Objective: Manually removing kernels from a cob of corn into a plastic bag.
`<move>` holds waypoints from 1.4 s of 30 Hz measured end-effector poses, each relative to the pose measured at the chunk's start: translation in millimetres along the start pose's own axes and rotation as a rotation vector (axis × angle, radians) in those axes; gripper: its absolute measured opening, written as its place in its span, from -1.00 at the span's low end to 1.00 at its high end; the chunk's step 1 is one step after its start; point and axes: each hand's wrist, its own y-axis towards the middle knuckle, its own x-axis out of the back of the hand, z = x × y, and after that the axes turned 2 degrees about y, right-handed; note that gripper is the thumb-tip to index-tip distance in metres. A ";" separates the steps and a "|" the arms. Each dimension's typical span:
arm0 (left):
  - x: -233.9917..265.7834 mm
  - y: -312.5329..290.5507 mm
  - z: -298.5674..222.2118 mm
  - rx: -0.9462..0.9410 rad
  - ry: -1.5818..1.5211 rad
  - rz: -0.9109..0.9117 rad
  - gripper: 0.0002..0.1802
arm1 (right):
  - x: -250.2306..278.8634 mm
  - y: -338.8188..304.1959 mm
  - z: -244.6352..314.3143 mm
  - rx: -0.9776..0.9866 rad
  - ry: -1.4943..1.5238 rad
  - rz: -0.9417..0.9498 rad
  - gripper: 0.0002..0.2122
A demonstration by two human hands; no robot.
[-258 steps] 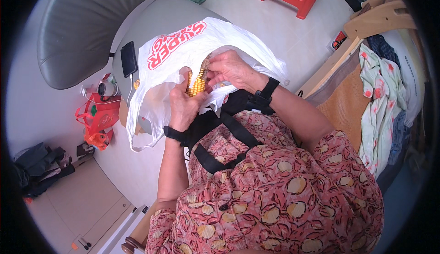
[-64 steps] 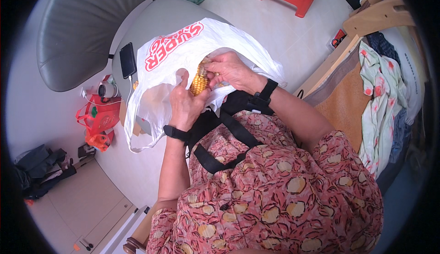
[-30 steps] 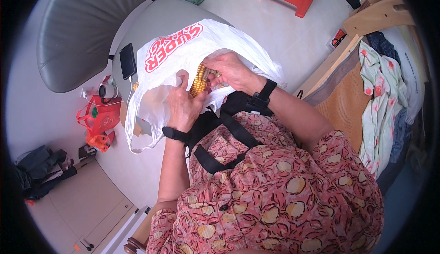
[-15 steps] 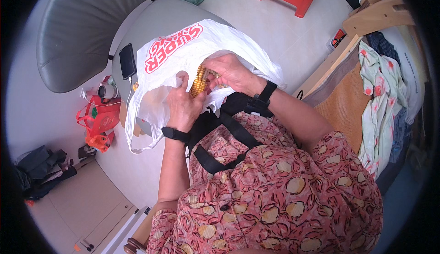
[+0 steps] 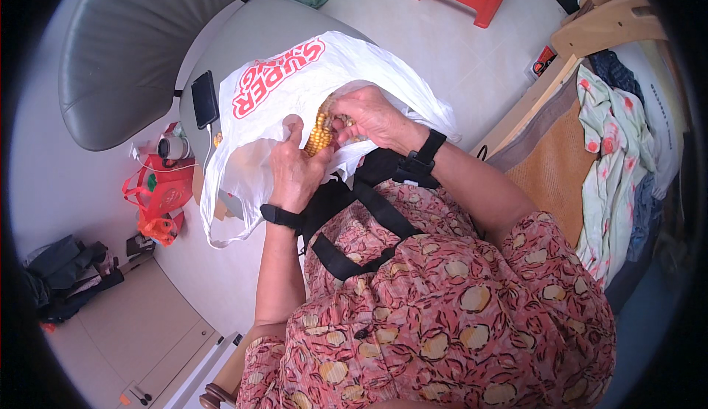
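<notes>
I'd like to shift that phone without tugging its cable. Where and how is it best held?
I'd judge it best to grip the phone by both long edges near its far end, coming from above: it lies flat on the chair seat, its white cable leaves the near end, and the white bag lies close on its right.

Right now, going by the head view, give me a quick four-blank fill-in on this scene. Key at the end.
1. The left hand holds a yellow ear of ____, with the right hand close against it.
2. The black phone lies on the grey chair seat, to the ____ of the white plastic bag.
3. The stool at the top of the picture is ____ in colour.
4. Dark bands circle ____ of the person's wrists.

Missing words: corn; left; red; both.
</notes>
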 end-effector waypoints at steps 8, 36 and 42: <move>7.5 3.4 -8.4 -0.047 0.273 -0.168 -0.31 | -18.8 1.2 16.4 0.029 0.063 -0.070 -0.81; -2.3 0.2 5.0 0.054 -0.061 0.011 -0.27 | -10.0 -1.1 3.9 -0.043 -0.233 -0.125 -0.77; -2.7 2.6 8.5 0.087 -0.137 0.036 -0.30 | -4.1 2.1 -0.6 -0.039 -0.131 -0.095 -0.83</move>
